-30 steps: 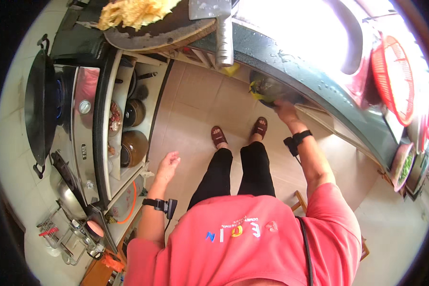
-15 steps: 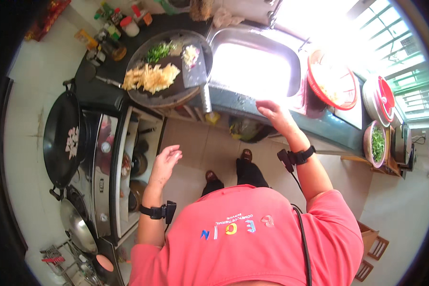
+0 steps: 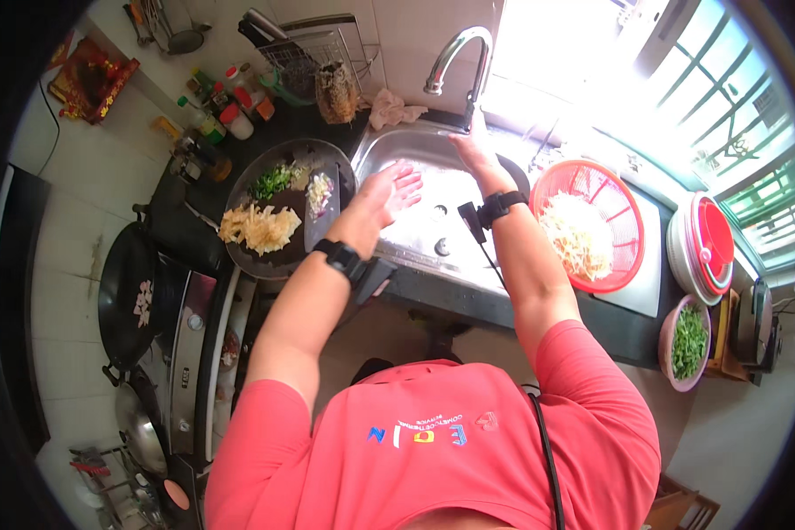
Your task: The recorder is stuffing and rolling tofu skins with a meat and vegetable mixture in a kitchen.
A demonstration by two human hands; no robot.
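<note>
My left hand (image 3: pixel 390 190) hangs over the left side of the metal sink (image 3: pixel 367 159), fingers spread and palm bare. My right hand (image 3: pixel 475 148) reaches to the base of the chrome tap (image 3: pixel 455 55) behind the sink. Its thumb points out to the left, away from the stretched fingers, which overlap the tap's lower part; whether they press on it is hard to see. To the left of the sink, a round chopping board (image 3: pixel 238 168) bears chopped greens (image 3: pixel 274 181), pale yellow pieces (image 3: pixel 261 228) and a cleaver blade with minced bits (image 3: pixel 319 193) on it.
A red colander (image 3: pixel 629 208) of pale shreds stands right of the sink, near a bowl of greens (image 3: pixel 689 343). At the left, a black wok (image 3: pixel 124 305) holding pink pieces sits on the stove. Bottles and jars (image 3: pixel 216 124) line the back left corner.
Both hands have moved forward from near the counter's front edge. My left hand is over the sink and my right hand is at the tap. The view has tilted up, showing the tap.
</note>
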